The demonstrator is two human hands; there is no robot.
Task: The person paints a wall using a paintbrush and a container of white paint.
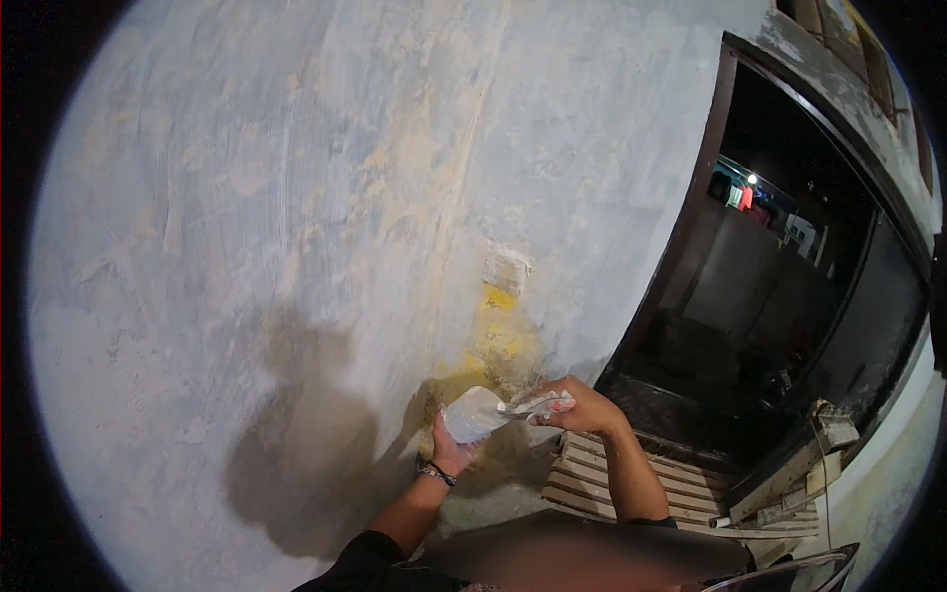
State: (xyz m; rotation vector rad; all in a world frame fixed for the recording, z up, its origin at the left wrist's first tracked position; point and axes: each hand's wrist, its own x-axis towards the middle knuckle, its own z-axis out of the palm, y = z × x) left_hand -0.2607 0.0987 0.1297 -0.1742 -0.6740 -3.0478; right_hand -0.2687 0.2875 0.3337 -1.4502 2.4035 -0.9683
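Note:
A white plastic tub (477,416) is tilted in my left hand (453,450), whose fingers wrap round its side. My right hand (584,407) grips a scraper-like tool (538,406) smeared with white paste. Its tip reaches the tub's rim from the right; how far it goes inside I cannot tell. Both hands are in front of a pale wall (326,148) with uneven grey-white coating. Above the tub, the wall shows a rough whitish square patch (508,268) and a bare yellow patch (500,340).
To the right stands an open doorway with a dark frame (681,237). Below it lies a slatted wooden platform (587,476). Several wood pieces (804,483) lean or lie at its right end. My shadow (311,444) falls on the wall at left.

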